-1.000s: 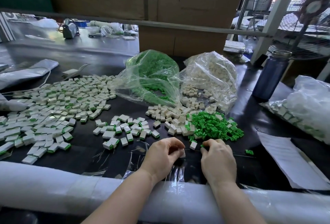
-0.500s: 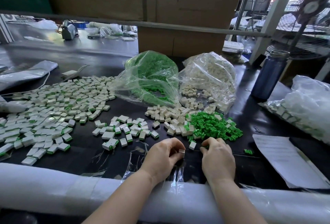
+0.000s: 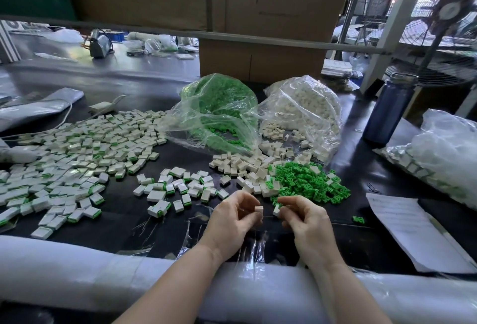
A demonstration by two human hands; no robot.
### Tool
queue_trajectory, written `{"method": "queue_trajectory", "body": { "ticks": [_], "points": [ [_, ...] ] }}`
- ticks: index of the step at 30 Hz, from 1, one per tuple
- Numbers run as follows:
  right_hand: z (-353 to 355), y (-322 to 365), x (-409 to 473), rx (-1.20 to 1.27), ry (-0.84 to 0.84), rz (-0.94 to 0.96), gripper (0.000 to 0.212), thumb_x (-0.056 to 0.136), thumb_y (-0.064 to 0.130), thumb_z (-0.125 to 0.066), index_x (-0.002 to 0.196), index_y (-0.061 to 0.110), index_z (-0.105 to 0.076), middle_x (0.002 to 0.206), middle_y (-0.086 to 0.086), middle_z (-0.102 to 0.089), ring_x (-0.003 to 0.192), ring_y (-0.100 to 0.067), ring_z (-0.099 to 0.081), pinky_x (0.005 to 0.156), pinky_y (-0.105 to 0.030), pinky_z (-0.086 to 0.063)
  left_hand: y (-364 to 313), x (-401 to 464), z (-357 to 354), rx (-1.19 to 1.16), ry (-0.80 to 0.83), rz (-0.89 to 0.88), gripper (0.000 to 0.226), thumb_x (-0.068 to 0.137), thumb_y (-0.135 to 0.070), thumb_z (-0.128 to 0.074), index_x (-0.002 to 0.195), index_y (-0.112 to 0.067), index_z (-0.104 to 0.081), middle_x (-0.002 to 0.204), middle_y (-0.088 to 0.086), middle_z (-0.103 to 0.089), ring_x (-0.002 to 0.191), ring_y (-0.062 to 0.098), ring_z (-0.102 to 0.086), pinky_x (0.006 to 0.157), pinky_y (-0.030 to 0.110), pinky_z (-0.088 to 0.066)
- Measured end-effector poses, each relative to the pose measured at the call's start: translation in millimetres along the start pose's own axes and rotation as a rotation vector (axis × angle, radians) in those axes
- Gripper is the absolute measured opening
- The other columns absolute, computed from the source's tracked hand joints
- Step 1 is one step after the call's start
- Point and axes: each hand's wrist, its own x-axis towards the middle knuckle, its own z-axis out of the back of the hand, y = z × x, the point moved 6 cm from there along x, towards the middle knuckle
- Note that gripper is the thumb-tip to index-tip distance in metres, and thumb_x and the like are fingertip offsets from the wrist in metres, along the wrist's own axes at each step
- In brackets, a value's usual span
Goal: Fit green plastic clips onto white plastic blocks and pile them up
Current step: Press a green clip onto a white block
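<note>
Just beyond the padded near edge (image 3: 77,267) of the black table, my left hand (image 3: 232,223) pinches a white block (image 3: 259,209) while my right hand (image 3: 307,223) pinches another block (image 3: 276,210), the loose green clips (image 3: 309,181) heaped just beyond.

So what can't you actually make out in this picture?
- Head view: whatever the right hand pinches, hidden by its curled fingers.
- Clip slot on the block in the left hand: too small.
- Writing on the paper: blurred.
- Finished pile: cut off by the left edge.
</note>
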Motion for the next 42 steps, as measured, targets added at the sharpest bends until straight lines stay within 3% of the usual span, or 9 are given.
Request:
{"method": "queue_trajectory", "body": {
  "ticks": [4, 9, 14, 29, 38, 42],
  "points": [
    [-1.9, 3.0, -1.1, 0.172, 0.060, -0.025, 0.018, 0.082, -0.005, -0.064, 0.080, 0.012, -0.065, 0.076, -0.010, -0.071, 0.069, -0.014, -0.067, 0.064, -0.019, -0.054, 0.7, 0.6, -1.1, 0.026, 0.017, -0.002, 0.008, 0.083, -0.010, -0.068, 0.087, -0.016, -0.066, 0.083, 0.003, -0.068, 0.080, 0.015, -0.066, 0.081, 0.029, -0.055],
    [-4.5, 8.2, -3.0, 0.154, 0.115, 0.047, 0.023, 0.081, -0.005, -0.066, 0.075, 0.017, -0.069, 0.075, -0.007, -0.070, 0.069, -0.011, -0.062, 0.067, -0.022, -0.051, -3.9, -0.1, -3.8, 0.017, 0.045, -0.034, 0.010, 0.083, -0.011, -0.068, 0.088, -0.019, -0.070, 0.077, -0.005, -0.064, 0.069, 0.004, -0.056, 0.072, 0.017, -0.050],
    [-5.4, 8.9, -3.3, 0.105, 0.125, 0.075, 0.022, 0.078, -0.002, -0.069, 0.075, 0.020, -0.071, 0.074, 0.002, -0.072, 0.071, -0.010, -0.066, 0.068, -0.019, -0.052, -2.7, 0.6, -2.8, -0.027, 0.042, -0.009, 0.010, 0.082, -0.009, -0.068, 0.089, -0.017, -0.066, 0.079, -0.003, -0.066, 0.071, 0.006, -0.062, 0.076, 0.023, -0.054],
    [-3.7, 8.7, -4.6, 0.022, 0.093, 0.057, 0.014, 0.073, -0.002, -0.074, 0.070, 0.010, -0.067, 0.066, -0.006, -0.067, 0.062, -0.013, -0.061, 0.064, -0.029, -0.053, 1.4, 0.6, -2.9, -0.045, 0.065, 0.026, 0.008, 0.080, -0.008, -0.070, 0.086, -0.013, -0.068, 0.078, -0.001, -0.069, 0.072, 0.008, -0.066, 0.076, 0.023, -0.055],
    [-6.9, 9.0, -4.6, 0.025, 0.138, 0.050, 0.014, 0.077, -0.001, -0.070, 0.071, 0.011, -0.070, 0.064, -0.001, -0.068, 0.060, -0.007, -0.062, 0.060, -0.019, -0.052, 0.0, 0.0, -4.1, -0.036, 0.086, 0.024, 0.011, 0.080, -0.006, -0.069, 0.084, -0.016, -0.069, 0.076, 0.000, -0.069, 0.073, 0.010, -0.064, 0.076, 0.023, -0.054],
    [-9.0, 6.9, -5.2, 0.003, 0.160, 0.035, 0.015, 0.078, -0.003, -0.068, 0.075, 0.011, -0.068, 0.065, -0.006, -0.065, 0.059, -0.013, -0.058, 0.060, -0.025, -0.050, -0.1, -0.4, -5.8, -0.029, 0.085, 0.030, 0.016, 0.081, -0.005, -0.069, 0.079, -0.021, -0.070, 0.073, 0.001, -0.068, 0.070, 0.009, -0.062, 0.076, 0.025, -0.053]
  ]
}}
